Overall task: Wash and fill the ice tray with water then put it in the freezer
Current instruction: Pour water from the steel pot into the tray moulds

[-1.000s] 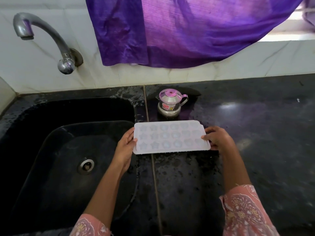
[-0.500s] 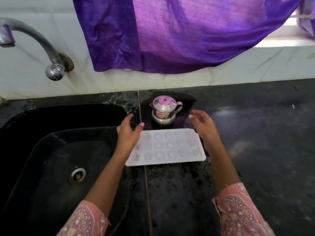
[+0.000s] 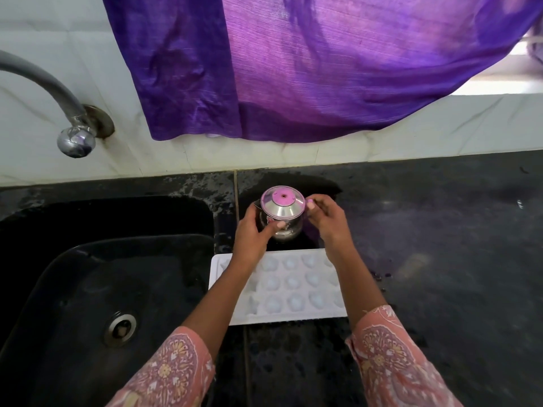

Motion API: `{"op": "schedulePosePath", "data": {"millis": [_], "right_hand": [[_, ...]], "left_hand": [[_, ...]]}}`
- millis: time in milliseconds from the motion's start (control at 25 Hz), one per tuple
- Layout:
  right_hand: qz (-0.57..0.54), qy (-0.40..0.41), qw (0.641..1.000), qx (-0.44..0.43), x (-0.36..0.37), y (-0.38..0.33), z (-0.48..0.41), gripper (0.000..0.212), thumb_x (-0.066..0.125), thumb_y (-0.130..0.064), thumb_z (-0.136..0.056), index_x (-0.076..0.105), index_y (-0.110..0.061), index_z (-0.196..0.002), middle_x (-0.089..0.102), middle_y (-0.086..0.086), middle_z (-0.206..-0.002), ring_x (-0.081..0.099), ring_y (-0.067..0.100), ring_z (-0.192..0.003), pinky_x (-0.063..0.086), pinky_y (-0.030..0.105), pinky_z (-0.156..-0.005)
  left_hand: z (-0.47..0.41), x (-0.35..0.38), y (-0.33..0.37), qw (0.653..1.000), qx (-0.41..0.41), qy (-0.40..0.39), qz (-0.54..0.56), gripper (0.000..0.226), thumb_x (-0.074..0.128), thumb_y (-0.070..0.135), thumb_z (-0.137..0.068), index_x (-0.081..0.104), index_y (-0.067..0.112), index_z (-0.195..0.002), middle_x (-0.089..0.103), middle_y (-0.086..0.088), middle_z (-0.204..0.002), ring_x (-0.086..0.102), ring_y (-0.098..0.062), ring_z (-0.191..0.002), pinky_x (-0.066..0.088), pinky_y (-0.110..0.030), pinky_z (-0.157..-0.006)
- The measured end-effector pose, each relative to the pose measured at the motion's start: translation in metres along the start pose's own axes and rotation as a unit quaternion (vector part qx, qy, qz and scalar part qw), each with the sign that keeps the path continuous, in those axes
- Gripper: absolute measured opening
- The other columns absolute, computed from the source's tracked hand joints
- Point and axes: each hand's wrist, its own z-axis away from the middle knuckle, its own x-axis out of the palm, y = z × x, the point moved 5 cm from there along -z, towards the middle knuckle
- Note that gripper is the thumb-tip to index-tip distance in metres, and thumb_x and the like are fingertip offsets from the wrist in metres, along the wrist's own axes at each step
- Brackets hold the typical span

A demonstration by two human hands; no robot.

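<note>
1. Both hands have left the ice tray [image 3: 293, 314] and gone up to the small steel pot [image 3: 282, 214] behind it; half a second ago they were raised just over the tray's far end.
2. The left hand [image 3: 252, 230] curls round the pot's left side, with its thumb lying across the front.
3. The right hand [image 3: 326, 221] holds the pot's right side with bent fingers, up by the pink handle, which is mostly hidden.
4. The pot stands upright at the centre of the frame on the wet, dark surface [image 3: 440, 274], with its pink-topped lid on.
5. The white ice tray lies flat on the surface just below the pot, its left end at the right edge of the sink [image 3: 88, 274]. Both forearms cross over it. Its cavities look pale; I cannot tell whether they hold water.
6. The black sink fills the lower left of the frame, with its drain [image 3: 120, 329] near the bottom.
7. A metal tap [image 3: 58, 92] curves in at the upper left.
8. A purple cloth [image 3: 323, 69] hangs across the top.
</note>
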Motion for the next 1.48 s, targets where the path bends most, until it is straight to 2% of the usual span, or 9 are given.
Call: {"op": "schedulePosePath", "data": {"millis": [160,320,440,600,760,1000,1160,1280,1480], "right_hand": [[-0.012,0.025,0.999,-0.023,-0.004,-0.011,0.008,0.023,0.053,-0.007,-0.092,0.062,-0.025,-0.081,0.064,0.0,-0.083,0.057,0.017,-0.084,0.049,0.031,-0.078],[-0.143,0.024,0.986,-0.082,-0.008,-0.033,0.03,0.003,0.061,-0.02,-0.087,0.062,-0.019,-0.085,0.063,0.0,-0.082,0.056,0.015,-0.079,0.046,0.029,-0.071],[-0.301,0.028,0.951,-0.07,-0.008,-0.041,0.048,0.031,0.066,-0.041,-0.067,0.055,-0.015,-0.08,0.067,-0.006,-0.077,0.061,0.01,-0.073,0.051,0.026,-0.065],[-0.357,0.073,0.927,-0.092,-0.016,-0.054,0.071,0.03,0.064,-0.04,-0.067,0.05,-0.015,-0.075,0.063,-0.01,-0.064,0.059,0.005,-0.063,0.052,0.023,-0.059],[-0.331,0.144,0.927,-0.102,-0.033,-0.067,0.087,0.024,0.065,-0.034,-0.072,0.052,-0.014,-0.073,0.062,-0.011,-0.063,0.058,0.007,-0.065,0.05,0.029,-0.066],[-0.296,0.214,0.92,-0.14,-0.068,-0.072,0.104,0.018,0.057,-0.005,-0.088,0.051,-0.009,-0.071,0.063,-0.015,-0.054,0.058,-0.005,-0.055,0.048,0.014,-0.056],[-0.266,0.239,0.922,-0.15,-0.092,-0.066,0.104,0.018,0.063,-0.007,-0.085,0.055,-0.012,-0.069,0.063,-0.014,-0.059,0.059,-0.002,-0.06,0.048,0.016,-0.06],[-0.245,0.254,0.922,-0.157,-0.101,-0.062,0.103,0.018,0.066,-0.008,-0.082,0.056,-0.013,-0.068,0.064,-0.014,-0.058,0.06,-0.001,-0.061,0.048,0.014,-0.06],[-0.215,0.277,0.925,-0.149,-0.113,-0.054,0.102,0.019,0.071,-0.01,-0.078,0.058,-0.017,-0.065,0.062,-0.011,-0.061,0.057,0.003,-0.063,0.047,0.016,-0.062]], "left_hand": [[0.007,-0.004,0.007,1.0,0.009,0.007,0.012,0.056,0.07,0.024,-0.082,0.047,0.015,-0.132,0.057,-0.003,-0.125,0.051,-0.02,-0.118,0.044,-0.035,-0.096],[0.025,-0.012,0.041,0.995,0.053,0.005,0.084,0.046,0.068,0.021,-0.083,0.05,0.019,-0.125,0.057,0.015,-0.11,0.054,0.002,-0.103,0.044,-0.01,-0.082],[0.041,-0.012,0.063,0.99,0.078,-0.013,0.12,0.042,0.07,0.018,-0.082,0.052,0.023,-0.12,0.057,0.023,-0.104,0.054,0.017,-0.092,0.044,-0.005,-0.081],[0.062,-0.009,0.076,0.985,0.093,-0.021,0.14,0.042,0.071,0.019,-0.081,0.053,0.023,-0.119,0.062,0.016,-0.106,0.056,0.011,-0.097,0.047,-0.011,-0.086],[0.08,-0.002,0.085,0.987,0.08,-0.049,0.133,0.047,0.068,0.023,-0.083,0.05,0.018,-0.127,0.06,0.002,-0.12,0.056,-0.003,-0.109,0.047,-0.007,-0.079],[0.09,-0.016,0.047,0.993,0.084,-0.037,-0.078,0.081,0.062,0.056,-0.076,0.034,0.021,-0.143,0.035,-0.004,-0.149,0.031,-0.019,-0.137,0.03,-0.04,-0.111],[0.104,-0.048,-0.003,0.945,0.048,0.021,-0.323,0.098,0.042,0.079,-0.075,0.022,0.019,-0.148,0.019,0.001,-0.157,0.016,-0.02,-0.143,0.015,-0.042,-0.113],[0.101,-0.064,-0.034,0.927,0.0,-0.027,-0.373,0.126,0.021,0.091,-0.049,0.008,0.017,-0.151,0.003,0.0,-0.159,0.004,-0.02,-0.146,0.008,-0.042,-0.118],[0.105,-0.068,-0.051,0.909,-0.033,-0.095,-0.405,0.14,0.024,0.092,-0.035,-0.011,0.019,-0.149,-0.015,0.002,-0.158,-0.011,-0.015,-0.145,-0.005,-0.04,-0.117]]}}
